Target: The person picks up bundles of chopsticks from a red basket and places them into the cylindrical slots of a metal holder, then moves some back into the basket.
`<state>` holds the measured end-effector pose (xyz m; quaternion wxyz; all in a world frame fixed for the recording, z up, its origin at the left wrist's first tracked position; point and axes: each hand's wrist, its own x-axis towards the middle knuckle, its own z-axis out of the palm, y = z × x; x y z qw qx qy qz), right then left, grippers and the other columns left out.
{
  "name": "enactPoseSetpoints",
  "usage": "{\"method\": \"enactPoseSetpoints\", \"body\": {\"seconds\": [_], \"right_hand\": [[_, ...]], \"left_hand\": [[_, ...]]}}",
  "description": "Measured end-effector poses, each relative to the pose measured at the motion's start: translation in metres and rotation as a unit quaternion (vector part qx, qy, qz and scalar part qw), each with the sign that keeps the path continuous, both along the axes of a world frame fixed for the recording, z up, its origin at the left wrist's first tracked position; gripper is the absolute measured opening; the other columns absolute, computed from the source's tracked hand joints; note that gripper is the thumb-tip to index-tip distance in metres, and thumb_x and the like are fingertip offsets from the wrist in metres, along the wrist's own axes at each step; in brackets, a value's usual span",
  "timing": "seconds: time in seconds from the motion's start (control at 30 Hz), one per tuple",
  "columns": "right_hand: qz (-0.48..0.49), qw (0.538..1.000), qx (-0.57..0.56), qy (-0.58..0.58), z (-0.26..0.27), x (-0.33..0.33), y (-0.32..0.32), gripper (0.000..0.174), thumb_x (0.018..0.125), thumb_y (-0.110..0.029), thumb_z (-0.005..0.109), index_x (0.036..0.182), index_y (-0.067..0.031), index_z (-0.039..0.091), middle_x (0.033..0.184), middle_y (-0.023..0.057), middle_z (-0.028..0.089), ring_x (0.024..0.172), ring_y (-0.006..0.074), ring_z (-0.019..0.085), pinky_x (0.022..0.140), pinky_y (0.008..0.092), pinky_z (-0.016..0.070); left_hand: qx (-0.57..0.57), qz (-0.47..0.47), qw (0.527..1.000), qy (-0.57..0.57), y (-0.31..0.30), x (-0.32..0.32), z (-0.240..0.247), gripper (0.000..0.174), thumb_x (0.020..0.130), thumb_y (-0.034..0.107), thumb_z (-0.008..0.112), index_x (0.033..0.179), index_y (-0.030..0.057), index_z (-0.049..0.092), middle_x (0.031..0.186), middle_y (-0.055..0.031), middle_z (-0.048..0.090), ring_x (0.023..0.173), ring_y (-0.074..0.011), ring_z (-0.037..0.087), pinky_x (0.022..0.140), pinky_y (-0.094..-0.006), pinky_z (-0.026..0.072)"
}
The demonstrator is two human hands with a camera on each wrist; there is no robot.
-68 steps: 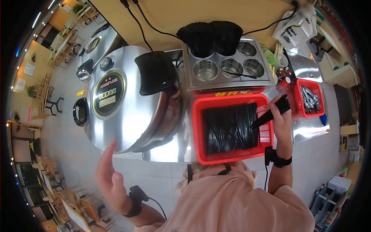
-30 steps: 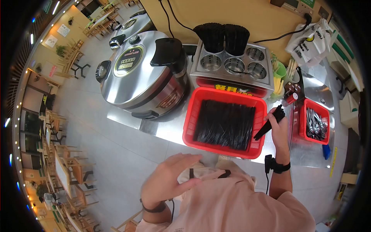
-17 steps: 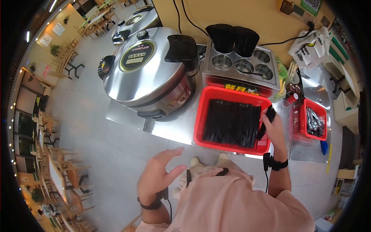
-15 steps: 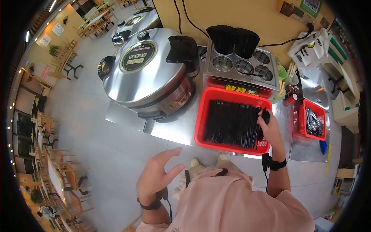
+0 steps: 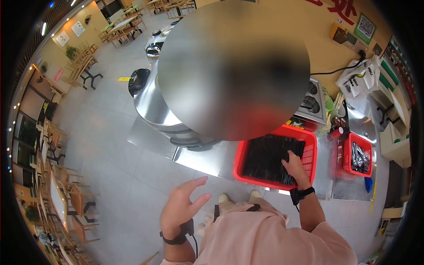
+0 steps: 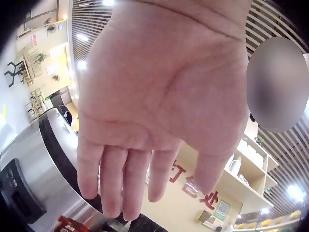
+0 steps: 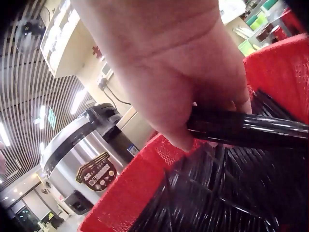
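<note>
One big steel cooker stands well beyond the left hand's fingertips, on the steel counter. Next in size, the red basket lies under the right hand's fingers, and the heap of black chopsticks in it spreads away from those fingers toward the cooker's side. Off past the right hand's knuckles, and apart from them, a small red basket holds metal spoons. The left hand hangs in the air short of the counter. Its palm is bare and its fingers are straight and slightly spread, grasping nothing. The right hand is down inside the red basket. Its fingers are curled tight around a bundle of chopsticks, which juts out beyond the grip and lies over the heap.
</note>
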<state>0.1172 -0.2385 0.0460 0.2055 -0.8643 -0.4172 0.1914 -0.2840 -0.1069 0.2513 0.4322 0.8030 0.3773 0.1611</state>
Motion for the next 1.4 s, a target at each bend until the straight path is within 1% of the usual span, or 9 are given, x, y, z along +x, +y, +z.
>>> {"method": "enactPoseSetpoints", "body": {"seconds": [0.3, 0.5, 0.63, 0.7, 0.77, 0.8, 0.83, 0.97, 1.4], "right_hand": [[0.003, 1.000, 0.023, 0.014, -0.006, 0.002, -0.001, 0.058, 0.077, -0.019, 0.077, 0.127, 0.0026, 0.056, 0.114, 0.0264, 0.065, 0.111, 0.0413, 0.062, 0.098, 0.0440, 0.0489], [0.004, 0.983, 0.186, -0.004, 0.041, 0.014, 0.003, 0.030, 0.083, -0.014, 0.072, 0.106, 0.0031, 0.067, 0.104, 0.0218, 0.069, 0.100, 0.0377, 0.066, 0.090, 0.0413, 0.0512], [-0.009, 0.968, 0.250, -0.032, 0.112, 0.012, 0.007, 0.019, 0.086, -0.013, 0.068, 0.098, 0.0021, 0.069, 0.093, 0.0175, 0.071, 0.088, 0.0315, 0.069, 0.080, 0.0371, 0.0526], [-0.024, 0.960, 0.279, -0.014, 0.146, 0.002, 0.004, 0.019, 0.088, -0.012, 0.068, 0.099, 0.0027, 0.069, 0.090, 0.0165, 0.071, 0.086, 0.0281, 0.069, 0.080, 0.0354, 0.0520], [-0.010, 0.955, 0.296, -0.027, 0.164, -0.002, -0.003, 0.018, 0.088, -0.012, 0.067, 0.098, 0.0034, 0.069, 0.089, 0.0164, 0.071, 0.085, 0.0271, 0.069, 0.080, 0.0346, 0.0516], [0.002, 0.948, 0.317, -0.035, 0.168, -0.008, -0.002, 0.017, 0.089, -0.011, 0.065, 0.097, 0.0040, 0.069, 0.088, 0.0164, 0.071, 0.084, 0.0261, 0.069, 0.080, 0.0339, 0.0512], [0.003, 0.961, 0.277, -0.017, 0.169, -0.007, -0.005, 0.017, 0.091, -0.011, 0.064, 0.095, 0.0049, 0.068, 0.087, 0.0166, 0.071, 0.084, 0.0251, 0.069, 0.080, 0.0328, 0.0505], [0.049, 0.942, 0.328, 0.060, 0.153, 0.003, -0.005, 0.016, 0.098, -0.007, 0.054, 0.100, 0.0043, 0.065, 0.091, 0.0074, 0.069, 0.088, 0.0137, 0.063, 0.082, 0.0274, 0.0486], [0.171, 0.925, 0.290, 0.175, 0.113, 0.047, 0.007, 0.019, 0.102, -0.011, 0.052, 0.100, 0.0034, 0.064, 0.081, 0.0044, 0.060, 0.076, 0.0113, 0.056, 0.073, 0.0256, 0.0456]], "left_hand": [[-0.022, 0.016, 0.999, 0.030, 0.002, 0.000, 0.002, 0.046, 0.084, 0.017, 0.074, 0.124, -0.0020, 0.062, 0.111, -0.0183, 0.071, 0.104, -0.0293, 0.068, 0.088, -0.0334, 0.0520], [0.054, 0.013, 0.998, -0.004, 0.004, 0.002, -0.009, 0.043, 0.084, 0.010, 0.072, 0.125, 0.0002, 0.062, 0.115, -0.0172, 0.070, 0.105, -0.0260, 0.067, 0.082, -0.0330, 0.0542], [0.025, 0.112, 0.990, -0.086, -0.006, 0.006, 0.008, 0.041, 0.084, 0.010, 0.072, 0.122, -0.0032, 0.061, 0.124, -0.0185, 0.063, 0.110, -0.0308, 0.063, 0.091, -0.0406, 0.0526], [0.222, 0.176, 0.947, -0.153, -0.018, -0.004, 0.029, 0.037, 0.083, 0.007, 0.070, 0.118, -0.0023, 0.062, 0.125, -0.0208, 0.062, 0.112, -0.0309, 0.062, 0.094, -0.0442, 0.0515], [0.242, 0.231, 0.895, -0.295, -0.038, 0.010, 0.051, 0.028, 0.080, 0.005, 0.068, 0.108, 0.0004, 0.068, 0.115, -0.0204, 0.067, 0.106, -0.0333, 0.065, 0.095, -0.0470, 0.0508], [0.274, 0.114, 0.893, -0.338, -0.039, 0.014, 0.063, 0.025, 0.081, 0.005, 0.064, 0.105, -0.0003, 0.068, 0.105, -0.0181, 0.070, 0.100, -0.0320, 0.068, 0.095, -0.0486, 0.0504], [0.302, -0.005, 0.880, -0.365, -0.040, 0.017, 0.072, 0.023, 0.082, 0.005, 0.059, 0.102, -0.0009, 0.068, 0.094, -0.0158, 0.072, 0.094, -0.0308, 0.071, 0.096, -0.0501, 0.0499], [0.233, -0.042, 0.930, -0.280, -0.056, 0.063, 0.075, 0.021, 0.078, 0.008, 0.072, 0.098, -0.0007, 0.071, 0.081, -0.0126, 0.070, 0.078, -0.0284, 0.070, 0.087, -0.0441, 0.0539], [0.227, 0.148, 0.929, -0.253, -0.124, 0.091, 0.055, 0.016, 0.082, 0.000, 0.069, 0.098, 0.0019, 0.070, 0.091, -0.0119, 0.070, 0.080, -0.0274, 0.067, 0.067, -0.0327, 0.0529]]}}
